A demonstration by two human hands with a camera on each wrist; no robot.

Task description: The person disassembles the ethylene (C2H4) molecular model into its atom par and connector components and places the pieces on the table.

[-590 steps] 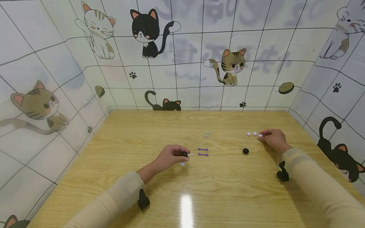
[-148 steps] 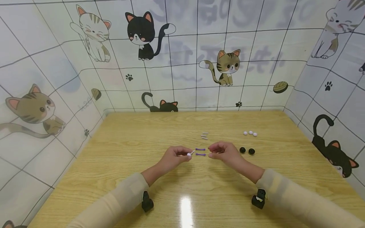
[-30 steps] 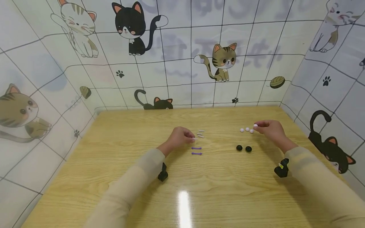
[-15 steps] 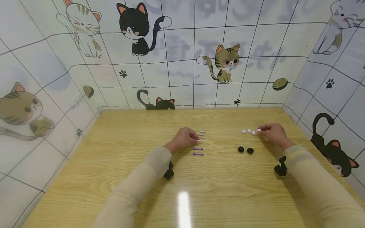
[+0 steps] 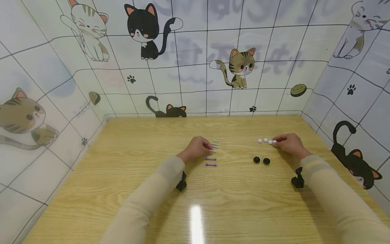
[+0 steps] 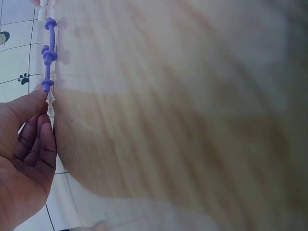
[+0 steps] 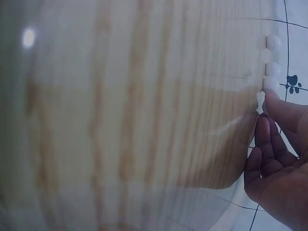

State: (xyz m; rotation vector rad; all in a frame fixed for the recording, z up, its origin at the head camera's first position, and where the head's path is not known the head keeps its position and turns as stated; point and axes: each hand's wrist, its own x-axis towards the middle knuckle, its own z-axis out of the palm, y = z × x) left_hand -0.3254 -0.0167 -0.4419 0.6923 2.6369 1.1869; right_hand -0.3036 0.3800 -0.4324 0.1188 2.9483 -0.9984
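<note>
My left hand (image 5: 198, 148) pinches a small white stick (image 5: 213, 151) down at the tabletop. Just beyond it lie several like white sticks (image 5: 215, 147), roughly in a column. Nearer me are two purple rods (image 5: 211, 159) with thickened ends, also seen as purple rods (image 6: 49, 41) in the left wrist view. Over on the right, my right hand (image 5: 289, 144) holds a white ball (image 5: 275, 141) between thumb and fingertips, at the end of a row of white balls (image 5: 265, 140). Two round black pieces (image 5: 257, 159) sit in front of that row.
The wooden table (image 5: 231, 193) has a bright light reflection near the front. Behind and at both sides stand white walls (image 5: 195, 78) with printed cats and grid lines. A black wrist camera (image 5: 181, 183) hangs under the left sleeve.
Earlier a black piece, stick and white ball were together at my left hand; now they lie sorted apart. Both hands have since separated, and the right one lowered its white ball beside the others.
</note>
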